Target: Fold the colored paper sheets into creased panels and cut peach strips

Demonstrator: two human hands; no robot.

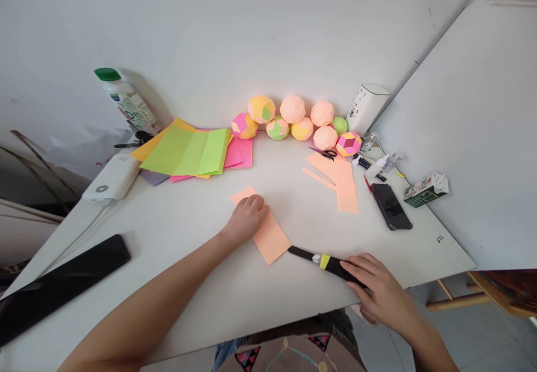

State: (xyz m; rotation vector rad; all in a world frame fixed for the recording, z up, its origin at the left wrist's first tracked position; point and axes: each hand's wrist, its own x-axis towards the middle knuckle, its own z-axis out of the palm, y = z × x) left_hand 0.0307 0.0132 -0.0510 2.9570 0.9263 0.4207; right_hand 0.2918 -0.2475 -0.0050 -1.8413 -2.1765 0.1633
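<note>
A folded-looking strip of peach paper (272, 239) lies slantwise on the table. My left hand (247, 215) presses down on it, fingers curled and closed together over its upper part. Its lower end shows free of the hand. My right hand (373, 282) is wrapped round the handle of a black utility knife (331, 263) with a yellow band. The knife points left, and its tip meets the right corner of the paper. Whether a blade is out cannot be made out.
Sheets of coloured paper (184, 151) lie at the back left, beside a power bank (112, 177). Paper balls (292, 109) line the wall. Peach offcuts (346, 187), scissors (328, 154), a phone (391, 206) and a drink carton (426, 189) sit right. Another black device (67, 282) lies front left.
</note>
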